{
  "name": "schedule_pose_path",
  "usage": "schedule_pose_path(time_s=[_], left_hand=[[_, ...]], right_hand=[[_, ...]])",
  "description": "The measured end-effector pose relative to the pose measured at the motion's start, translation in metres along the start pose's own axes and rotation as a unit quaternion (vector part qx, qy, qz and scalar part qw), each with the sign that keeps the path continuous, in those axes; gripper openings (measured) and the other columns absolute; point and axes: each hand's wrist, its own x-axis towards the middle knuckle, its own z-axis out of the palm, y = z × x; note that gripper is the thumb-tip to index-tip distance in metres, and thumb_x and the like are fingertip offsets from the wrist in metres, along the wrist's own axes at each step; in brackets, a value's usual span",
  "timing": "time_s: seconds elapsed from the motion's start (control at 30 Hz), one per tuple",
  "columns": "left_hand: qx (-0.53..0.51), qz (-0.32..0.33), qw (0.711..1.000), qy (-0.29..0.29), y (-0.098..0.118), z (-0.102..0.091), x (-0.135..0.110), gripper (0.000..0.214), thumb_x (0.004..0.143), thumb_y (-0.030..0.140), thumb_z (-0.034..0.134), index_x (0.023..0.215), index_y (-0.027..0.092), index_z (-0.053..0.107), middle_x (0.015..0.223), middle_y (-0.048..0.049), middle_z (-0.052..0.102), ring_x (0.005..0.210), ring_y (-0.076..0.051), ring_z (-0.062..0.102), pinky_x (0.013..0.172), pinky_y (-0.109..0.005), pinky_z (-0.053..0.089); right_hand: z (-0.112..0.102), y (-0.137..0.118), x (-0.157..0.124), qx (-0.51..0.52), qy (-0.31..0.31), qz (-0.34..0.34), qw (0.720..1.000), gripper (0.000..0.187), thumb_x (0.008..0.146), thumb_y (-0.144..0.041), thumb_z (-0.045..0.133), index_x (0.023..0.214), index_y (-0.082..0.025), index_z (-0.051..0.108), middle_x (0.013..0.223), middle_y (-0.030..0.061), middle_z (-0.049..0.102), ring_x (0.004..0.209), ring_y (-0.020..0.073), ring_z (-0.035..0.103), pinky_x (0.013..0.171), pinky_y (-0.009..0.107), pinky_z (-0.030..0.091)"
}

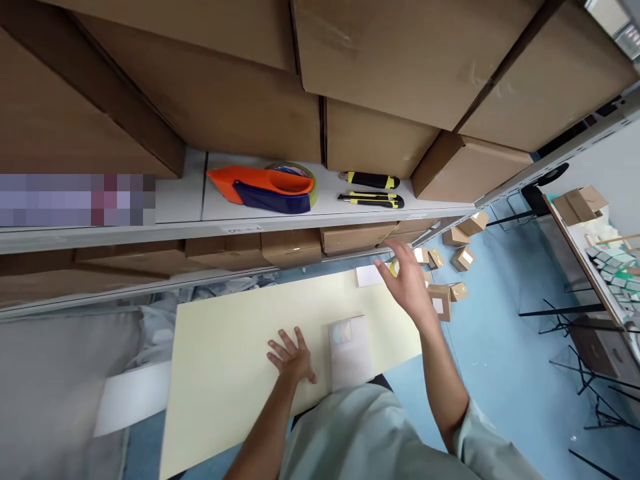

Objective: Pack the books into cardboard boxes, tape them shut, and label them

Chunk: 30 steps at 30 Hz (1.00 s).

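My left hand (pixel 293 359) has its fingers spread over the pale yellow tabletop (pixel 225 373), empty; whether it presses on the surface I cannot tell. Just right of it lies a whitish flat packet (pixel 351 357) with a small coloured patch near its far end. My right hand (pixel 404 279) is raised over the table's right end, thumb and fingers apart, holding nothing I can see. Close by its thumb is a white sheet or label stack (pixel 369 275). A yellow roll (pixel 395 268), partly hidden, shows behind the fingers.
The shelf (pixel 185 210) ahead holds cardboard boxes (pixel 215 93), an orange-and-blue tape dispenser (pixel 270 189) and two utility knives (pixel 371 190). Small cartons (pixel 440 301) sit on the blue floor at right. Another table (pixel 575 233) stands farther right, above black metal legs.
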Motion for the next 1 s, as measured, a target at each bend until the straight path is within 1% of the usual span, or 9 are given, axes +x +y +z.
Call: schedule_pose_path(time_s=[0.1,0.2,0.3,0.4,0.6,0.7,0.8,0.9,1.0], left_hand=[[0.016,-0.002,1.0,-0.003,-0.001,0.001,0.0,0.202,0.026,0.044,0.103,0.167,0.013,-0.037,0.163,-0.0407,-0.046,0.156,-0.064,-0.034,0.12,-0.077,-0.022],[0.035,-0.016,0.999,-0.002,0.001,0.0,-0.002,0.199,0.027,0.048,0.103,0.171,0.01,-0.03,0.165,-0.0409,-0.045,0.157,-0.064,-0.034,0.121,-0.077,-0.023],[0.046,-0.027,0.999,-0.006,0.004,-0.003,-0.004,0.196,0.028,0.047,0.103,0.174,0.009,-0.023,0.166,-0.0399,-0.044,0.158,-0.065,-0.031,0.122,-0.077,-0.021],[0.045,-0.034,0.998,-0.014,0.005,-0.005,-0.005,0.194,0.029,0.044,0.104,0.175,0.01,-0.019,0.167,-0.0384,-0.044,0.158,-0.065,-0.03,0.124,-0.077,-0.019],[0.021,-0.03,0.999,-0.021,0.002,-0.005,-0.003,0.197,0.027,0.044,0.105,0.176,0.012,-0.019,0.168,-0.0362,-0.043,0.157,-0.062,-0.034,0.125,-0.076,-0.019],[0.005,-0.032,0.999,-0.02,0.004,-0.007,-0.005,0.197,0.025,0.043,0.107,0.177,0.012,-0.015,0.17,-0.0358,-0.04,0.157,-0.061,-0.034,0.125,-0.076,-0.018],[0.003,-0.036,0.999,-0.032,0.009,-0.015,-0.009,0.199,0.024,0.043,0.109,0.177,0.011,-0.014,0.169,-0.0365,-0.04,0.158,-0.061,-0.032,0.126,-0.075,-0.018],[0.005,-0.039,0.997,-0.061,0.013,-0.022,-0.012,0.196,0.03,0.04,0.109,0.176,0.01,-0.018,0.167,-0.0365,-0.042,0.157,-0.061,-0.033,0.125,-0.076,-0.018],[-0.01,-0.033,0.996,-0.081,0.015,-0.024,-0.01,0.197,0.029,0.034,0.109,0.174,0.01,-0.023,0.165,-0.0369,-0.044,0.154,-0.06,-0.037,0.122,-0.079,-0.019]], right_hand=[[-0.012,-0.019,0.051,-0.068,0.017,-0.072,0.995,0.042,0.113,-0.038,0.055,0.151,-0.024,0.063,0.157,0.0149,0.063,0.148,0.0329,0.057,0.125,0.056,0.049],[-0.002,-0.014,0.101,-0.116,-0.009,-0.126,0.985,0.042,0.112,-0.028,0.051,0.152,-0.021,0.062,0.158,0.0164,0.061,0.149,0.0331,0.054,0.127,0.055,0.045],[0.013,-0.001,0.136,-0.142,-0.071,-0.161,0.974,0.045,0.109,-0.018,0.05,0.153,-0.016,0.062,0.157,0.0177,0.063,0.146,0.0333,0.056,0.126,0.052,0.045],[0.025,0.01,0.152,-0.165,-0.095,-0.172,0.967,0.047,0.108,-0.017,0.049,0.153,-0.015,0.063,0.159,0.0174,0.062,0.144,0.0357,0.055,0.121,0.054,0.047],[0.03,0.02,0.158,-0.148,-0.07,-0.186,0.969,0.044,0.111,-0.024,0.049,0.15,-0.018,0.065,0.146,0.0183,0.067,0.138,0.0389,0.055,0.117,0.06,0.047],[0.023,0.017,0.138,-0.101,-0.056,-0.194,0.974,0.041,0.114,-0.033,0.048,0.149,-0.023,0.065,0.142,0.0157,0.066,0.14,0.0381,0.055,0.12,0.06,0.046],[0.029,0.016,0.09,-0.035,-0.052,-0.172,0.983,0.04,0.114,-0.038,0.048,0.151,-0.027,0.062,0.144,0.0143,0.063,0.141,0.0345,0.057,0.121,0.056,0.049],[0.066,0.03,0.021,0.031,-0.065,-0.102,0.992,0.037,0.109,-0.037,0.055,0.143,-0.026,0.063,0.135,0.0124,0.066,0.128,0.0285,0.066,0.111,0.045,0.058],[0.13,0.057,-0.062,0.082,-0.091,0.024,0.992,0.034,0.096,-0.036,0.064,0.128,-0.024,0.065,0.125,0.0106,0.07,0.108,0.025,0.072,0.096,0.039,0.063]])
